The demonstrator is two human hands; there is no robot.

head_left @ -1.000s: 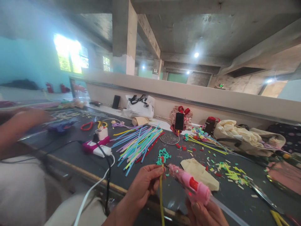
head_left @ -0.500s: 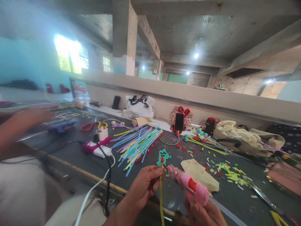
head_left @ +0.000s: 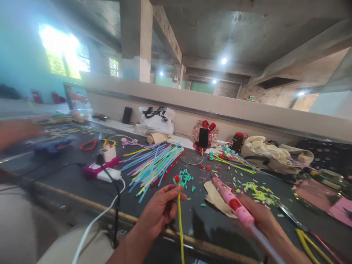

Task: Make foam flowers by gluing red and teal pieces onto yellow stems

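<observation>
My left hand (head_left: 159, 209) pinches a thin yellow stick (head_left: 180, 223) held upright, with a small red piece (head_left: 176, 179) on its top end. My right hand (head_left: 262, 220) grips a pink glue gun (head_left: 232, 201) with a red trigger; its nozzle points up and left, apart from the stick, over a beige scrap of paper (head_left: 216, 196) on the dark table (head_left: 82, 190). A clear glue rod (head_left: 265, 245) sticks out behind the gun.
A pile of coloured sticks (head_left: 152, 165) lies ahead, small green bits (head_left: 185, 176) beside it. A pink and white power strip (head_left: 103, 170) with cables sits to the left. A phone (head_left: 203, 138), bags and cloth line the back wall. Another person's blurred arm (head_left: 16, 130) is at far left.
My right hand has drawn the glue gun away to the right from the stick's tip. My left hand lifted the stick slightly. The view has shifted.
</observation>
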